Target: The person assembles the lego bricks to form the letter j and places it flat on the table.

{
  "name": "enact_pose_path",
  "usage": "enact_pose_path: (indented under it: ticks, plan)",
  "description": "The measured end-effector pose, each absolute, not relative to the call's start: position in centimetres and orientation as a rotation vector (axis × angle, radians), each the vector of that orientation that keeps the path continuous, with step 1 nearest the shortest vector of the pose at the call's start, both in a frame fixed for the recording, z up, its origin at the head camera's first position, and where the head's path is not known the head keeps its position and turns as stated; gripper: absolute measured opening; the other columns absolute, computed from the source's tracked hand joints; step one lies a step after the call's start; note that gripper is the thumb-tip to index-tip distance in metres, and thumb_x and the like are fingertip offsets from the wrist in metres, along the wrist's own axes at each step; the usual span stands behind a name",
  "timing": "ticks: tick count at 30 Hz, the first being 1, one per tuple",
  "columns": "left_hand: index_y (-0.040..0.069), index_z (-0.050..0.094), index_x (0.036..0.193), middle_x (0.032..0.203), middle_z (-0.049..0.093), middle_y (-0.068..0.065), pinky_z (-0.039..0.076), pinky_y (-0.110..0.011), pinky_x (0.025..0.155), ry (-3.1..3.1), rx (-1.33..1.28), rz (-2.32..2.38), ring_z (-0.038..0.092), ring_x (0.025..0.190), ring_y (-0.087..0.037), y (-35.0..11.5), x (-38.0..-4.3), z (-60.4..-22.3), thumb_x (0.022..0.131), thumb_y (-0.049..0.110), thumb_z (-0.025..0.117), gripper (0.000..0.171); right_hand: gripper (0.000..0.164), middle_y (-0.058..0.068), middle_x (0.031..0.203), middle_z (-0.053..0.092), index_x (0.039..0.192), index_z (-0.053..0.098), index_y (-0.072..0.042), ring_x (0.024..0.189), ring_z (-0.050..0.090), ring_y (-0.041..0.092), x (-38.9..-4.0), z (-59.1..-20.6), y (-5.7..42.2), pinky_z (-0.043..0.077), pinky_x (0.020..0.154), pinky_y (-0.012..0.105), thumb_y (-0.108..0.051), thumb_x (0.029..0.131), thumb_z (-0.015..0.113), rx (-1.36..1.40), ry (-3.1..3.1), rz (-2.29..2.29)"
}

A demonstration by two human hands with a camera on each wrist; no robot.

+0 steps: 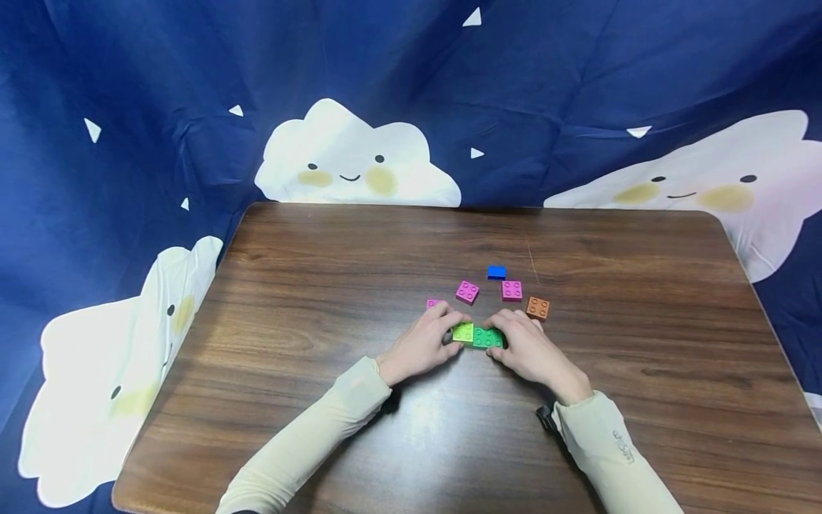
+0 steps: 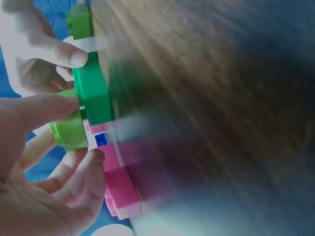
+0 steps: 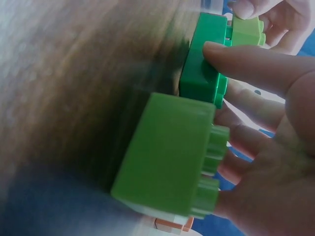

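Observation:
My left hand (image 1: 424,344) pinches a lime green toy building brick (image 1: 463,333) between thumb and fingers. This brick is over the left end of a longer green brick (image 1: 486,338), with a narrow gap showing between them in the right wrist view. My right hand (image 1: 531,348) grips the green brick at its other end, thumb on the near side. The green brick sits on the table, studs up. Another green brick (image 3: 165,152) stands beside my right hand in the right wrist view; the hand hides it in the head view.
Beyond the hands on the brown wooden table (image 1: 308,285) lie pink bricks (image 1: 467,292), a blue brick (image 1: 496,272) and an orange-brown brick (image 1: 538,308). One further pink brick (image 1: 433,304) is partly covered by my left hand. A blue cloud-print cloth (image 1: 514,86) hangs behind the table.

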State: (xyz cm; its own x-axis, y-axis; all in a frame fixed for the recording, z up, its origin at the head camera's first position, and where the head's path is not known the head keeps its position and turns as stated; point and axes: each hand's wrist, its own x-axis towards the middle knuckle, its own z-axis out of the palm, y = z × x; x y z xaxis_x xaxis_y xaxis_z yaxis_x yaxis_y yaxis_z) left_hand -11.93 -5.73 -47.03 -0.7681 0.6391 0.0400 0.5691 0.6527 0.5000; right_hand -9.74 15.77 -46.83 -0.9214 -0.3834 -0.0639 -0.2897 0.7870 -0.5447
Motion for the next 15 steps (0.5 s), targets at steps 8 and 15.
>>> enact_pose_path:
  ticks: [8, 15]
  plan:
    - [0.015, 0.063, 0.126, 0.108, 0.055, -0.001, 0.047, -0.022, 0.078, 2.72, 1.0, 0.74, 0.052, 0.09, -0.01, -5.71, -12.01, -47.09, 0.086, 0.019, 0.072, 0.041, 0.035, 0.009, 0.109, 0.065, 0.113, 0.065, -0.004, 0.101, 0.055, 0.026, -9.74, -46.97, 15.72, 0.037, 0.079, 0.042, -0.015, 0.081, 0.075, -0.531, 2.798, -0.82]
    - [0.017, 0.062, 0.127, 0.11, 0.055, 0.0, 0.047, -0.023, 0.08, 2.718, 0.98, 0.719, 0.052, 0.091, -0.01, -5.69, -12.04, -47.35, 0.086, 0.02, 0.072, 0.043, 0.035, 0.008, 0.109, 0.065, 0.113, 0.065, -0.005, 0.1, 0.055, 0.026, -9.84, -47.04, 15.76, 0.038, 0.081, 0.044, -0.015, 0.081, 0.075, -0.534, 2.799, -0.814]
